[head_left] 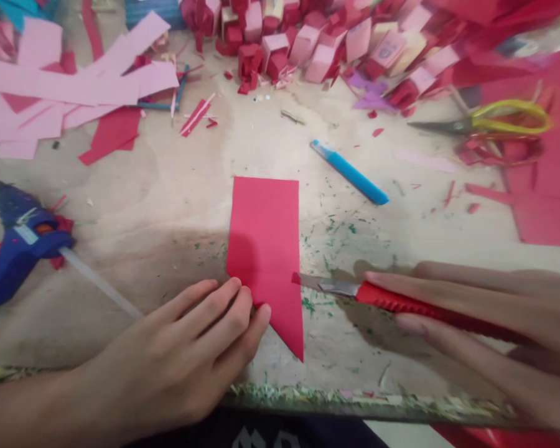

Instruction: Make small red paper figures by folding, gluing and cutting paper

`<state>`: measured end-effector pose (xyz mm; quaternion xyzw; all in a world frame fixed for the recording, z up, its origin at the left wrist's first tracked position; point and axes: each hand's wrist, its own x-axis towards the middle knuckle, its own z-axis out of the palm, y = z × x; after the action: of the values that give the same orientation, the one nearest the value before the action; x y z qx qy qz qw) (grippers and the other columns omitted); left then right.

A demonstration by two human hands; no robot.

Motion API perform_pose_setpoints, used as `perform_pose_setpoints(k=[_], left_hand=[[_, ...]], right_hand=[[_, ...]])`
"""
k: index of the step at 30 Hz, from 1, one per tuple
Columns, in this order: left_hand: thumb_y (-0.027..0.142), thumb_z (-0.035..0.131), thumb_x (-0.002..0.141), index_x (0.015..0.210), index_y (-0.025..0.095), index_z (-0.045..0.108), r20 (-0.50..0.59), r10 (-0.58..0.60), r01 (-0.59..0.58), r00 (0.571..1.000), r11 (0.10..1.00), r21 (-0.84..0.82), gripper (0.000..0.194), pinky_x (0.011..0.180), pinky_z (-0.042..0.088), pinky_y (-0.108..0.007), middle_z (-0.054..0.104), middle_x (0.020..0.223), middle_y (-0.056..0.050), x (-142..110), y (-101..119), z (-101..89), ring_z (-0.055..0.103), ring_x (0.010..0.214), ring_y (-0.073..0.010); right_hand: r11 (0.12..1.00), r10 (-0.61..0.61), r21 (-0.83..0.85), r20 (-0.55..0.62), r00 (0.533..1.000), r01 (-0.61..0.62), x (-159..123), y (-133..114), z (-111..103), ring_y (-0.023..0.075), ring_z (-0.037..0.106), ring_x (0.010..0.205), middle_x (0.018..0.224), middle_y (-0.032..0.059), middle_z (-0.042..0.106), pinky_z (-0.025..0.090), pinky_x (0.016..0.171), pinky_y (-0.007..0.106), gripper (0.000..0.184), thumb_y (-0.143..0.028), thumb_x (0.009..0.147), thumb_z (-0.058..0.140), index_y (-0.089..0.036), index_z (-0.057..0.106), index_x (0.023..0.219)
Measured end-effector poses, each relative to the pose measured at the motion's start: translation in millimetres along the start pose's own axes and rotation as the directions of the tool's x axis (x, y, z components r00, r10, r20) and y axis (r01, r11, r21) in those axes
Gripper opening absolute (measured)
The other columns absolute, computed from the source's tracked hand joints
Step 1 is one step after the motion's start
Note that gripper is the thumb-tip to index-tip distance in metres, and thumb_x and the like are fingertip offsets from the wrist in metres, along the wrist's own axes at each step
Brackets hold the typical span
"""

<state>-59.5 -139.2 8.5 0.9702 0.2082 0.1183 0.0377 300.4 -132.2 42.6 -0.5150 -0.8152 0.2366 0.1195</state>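
Note:
A piece of red paper [270, 230] lies on the wooden table, with a straight top and a slanted lower left edge. My left hand [210, 342] presses on that slanted edge, its fingers bent and close together; what lies under the fingertips is hidden. In my right hand [485, 311] is a red utility knife [392, 297], gripped between thumb and fingers. Its blade points left, and the tip overlaps the paper's right edge; whether it touches the paper I cannot tell. Beyond the knife lies a blue pen-shaped cutter [354, 177].
A blue glue gun [18, 242] with a clear glue stick rests at the left. Pink paper strips [65, 84] lie behind it. Folded red and pink paper pieces [308, 46] crowd the back. Yellow-handled scissors [504, 118] and red sheets [550, 205] are at the right.

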Motion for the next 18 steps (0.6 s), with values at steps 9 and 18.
perform_pose_setpoints(k=[9, 18], left_hand=[[0.023, 0.063, 0.105, 0.137, 0.009, 0.063, 0.048, 0.018, -0.028, 0.999, 0.977, 0.209, 0.035, 0.089, 0.057, -0.040, 0.075, 0.119, -0.015, 34.6, -13.6, 2.2, 0.071, 0.103, -0.0277], [0.022, 0.057, 0.101, 0.102, 0.014, 0.078, 0.052, -0.269, 0.274, 0.962, 0.949, -0.159, 0.023, 0.078, 0.057, -0.037, 0.079, 0.093, -0.012, 68.1, -20.5, -10.2, 0.072, 0.082, -0.0240]], right_hand=[[0.927, 0.244, -0.217, -0.269, 0.932, -0.306, -18.6, 44.7, -30.6, 0.0254, 0.074, 0.104, 0.117, 0.0137, 0.079, 0.055, 0.096, 0.039, 0.034, -0.038, 0.106, 0.060, -0.014, 0.077, 0.124], [0.966, 0.033, -0.233, -0.330, 0.943, -0.116, -19.7, 60.7, -29.0, 0.0354, 0.077, 0.106, 0.122, 0.0171, 0.079, 0.062, 0.090, 0.049, 0.037, -0.047, 0.099, 0.063, -0.021, 0.082, 0.117]])
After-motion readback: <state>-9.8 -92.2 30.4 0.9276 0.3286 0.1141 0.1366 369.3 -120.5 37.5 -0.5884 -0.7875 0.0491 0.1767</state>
